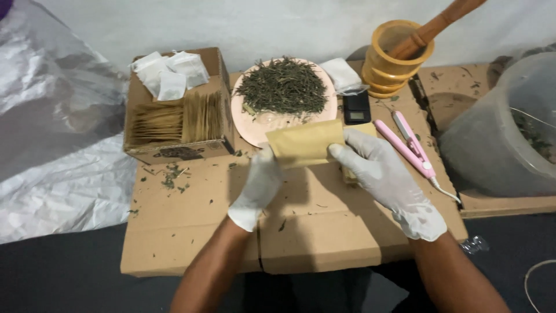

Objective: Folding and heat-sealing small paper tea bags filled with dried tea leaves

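A tan paper pouch (305, 144) sits between white-gloved hands, left hand (259, 186) and right hand (382, 174). Dark green dried leaves (282, 87) cover a pink plate (255, 128). The sealer (409, 146) is pink, the mortar (394, 58) yellow-ochre, the surface (191, 232) brown cardboard.

Box (179, 110) left of plate (263, 124), scale (357, 108) and mortar (394, 58) right, envelope (306, 144) before plate.

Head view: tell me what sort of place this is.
Probably a makeshift home herb-packing spot on the floor: a plate of dried leaves, a box of envelopes, a small scale and flattened cardboard as worktop.
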